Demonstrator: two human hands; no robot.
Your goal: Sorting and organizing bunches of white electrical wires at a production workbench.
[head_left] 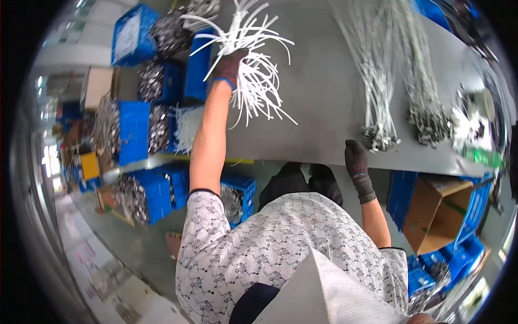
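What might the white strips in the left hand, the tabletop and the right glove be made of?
White strips: probably flexible plastic, matte; they bend in loose curls. Tabletop: perhaps metal or laminate, smooth grey with a faint sheen. Right glove: likely knitted fabric, dull and dark, with a snug cuff.

Bundle of white strips (pixel 251 86), thin, flexible, many pieces, gripped partway along in gloved left hand (pixel 230 67). One end splays out in loose fan, some tips curving; other side bunched, curled, partly looped. Over left part of grey table (pixel 313 102); surface contact unclear.
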